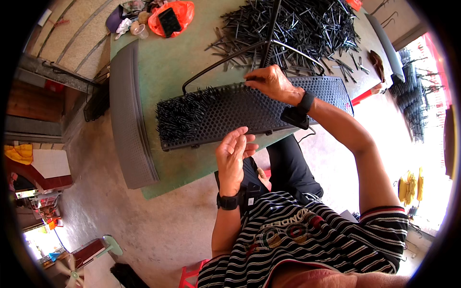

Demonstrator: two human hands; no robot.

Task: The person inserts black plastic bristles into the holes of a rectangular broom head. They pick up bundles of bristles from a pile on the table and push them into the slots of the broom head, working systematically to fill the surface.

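Both hands are at work on a long black perforated panel (pixel 249 108) lying across the green desk (pixel 163 67). Her or his right hand (pixel 271 82) rests at the panel's far edge, fingers pinched narrow as if on one of the small black pins, though I cannot make out the pin itself between the fingertips. Nearer the body, the left hand (pixel 233 156) hovers at the panel's near edge, palm turned up and fingers loosely curled; it looks empty, touching or nearly touching the rim.

Judging by the layout, the step in hand is filling the holes with pins: a patch of the panel out beyond the left hand, toward its end, already bristles with planted pins (pixel 180 115), while the stretch between and under the hands is bare holes. The next move would seem to call for a careful, straight push into one hole, with the left hand steadying the panel.

A big heap of loose pins (pixel 297 24) lies just beyond the right hand, with a bent black rod (pixel 225 60) crossing in front of it. Farther off past the left hand sits an orange bag (pixel 185 12), and a grey mesh panel (pixel 127 115) leans at the desk's edge.
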